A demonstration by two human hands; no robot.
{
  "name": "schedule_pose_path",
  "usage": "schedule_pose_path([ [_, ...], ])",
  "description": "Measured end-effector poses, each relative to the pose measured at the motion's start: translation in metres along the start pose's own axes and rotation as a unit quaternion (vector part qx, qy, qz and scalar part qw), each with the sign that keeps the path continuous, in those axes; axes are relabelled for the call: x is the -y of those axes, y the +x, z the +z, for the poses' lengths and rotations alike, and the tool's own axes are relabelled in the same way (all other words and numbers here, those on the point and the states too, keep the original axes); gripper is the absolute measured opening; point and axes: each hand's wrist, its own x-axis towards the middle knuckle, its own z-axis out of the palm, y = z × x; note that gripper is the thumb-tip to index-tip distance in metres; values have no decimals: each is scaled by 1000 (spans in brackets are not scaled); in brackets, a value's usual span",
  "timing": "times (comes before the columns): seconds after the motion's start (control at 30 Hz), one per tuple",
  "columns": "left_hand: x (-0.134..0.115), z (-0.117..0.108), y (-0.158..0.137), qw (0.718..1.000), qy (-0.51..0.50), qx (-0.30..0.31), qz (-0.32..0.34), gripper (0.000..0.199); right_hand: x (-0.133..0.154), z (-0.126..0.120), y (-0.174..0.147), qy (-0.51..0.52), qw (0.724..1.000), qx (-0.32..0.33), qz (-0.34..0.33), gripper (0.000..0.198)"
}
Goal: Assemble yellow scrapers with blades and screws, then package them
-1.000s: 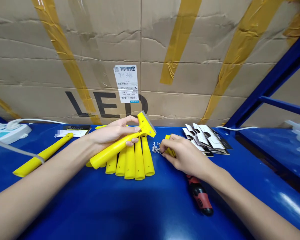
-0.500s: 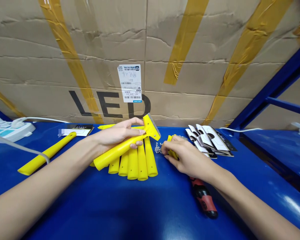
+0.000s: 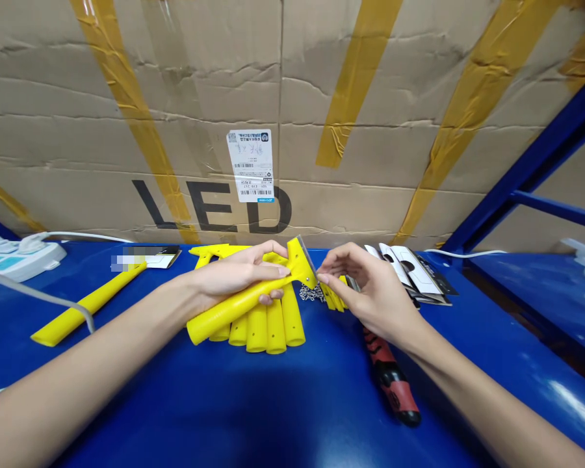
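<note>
In the head view my left hand is closed round a yellow scraper, its handle slanting down to the left. A thin metal blade shows along the scraper's head. My right hand pinches thumb and fingertips together close by the blade end of that head; whatever is between them is too small to name. Beneath the two hands lies a little heap of metal screws or nuts, beside small yellow pieces. Several yellow scraper handles lie in a row under the left hand.
A red and black screwdriver lies below my right wrist. Printed cards are stacked at the right. Another yellow handle, a card and a power strip are at the left. A large cardboard box stands behind.
My right hand has lifted from the small yellow pieces and metal parts up to the scraper's head, fingertips pinched. The left hand has shifted slightly right and down with the scraper.
</note>
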Motion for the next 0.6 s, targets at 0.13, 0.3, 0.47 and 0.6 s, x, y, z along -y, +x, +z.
schedule_pose_path([
  [0.13, 4, 8, 0, 1000, 0, 29, -7, 21, 4, 6, 0, 24, 998, -54, -13, 11],
  [0.3, 8, 13, -1, 998, 7, 69, 2, 20, 13, 9, 1, 6, 995, -78, -60, 15],
  [0.47, 6, 15, -3, 998, -3, 68, -4, 22, 14, 10, 2, 50, 996, -69, -40, 17],
  [0.6, 6, 14, -2, 998, -12, 68, -11, 28, 14, 9, 2, 46, 995, -73, -45, 16],
])
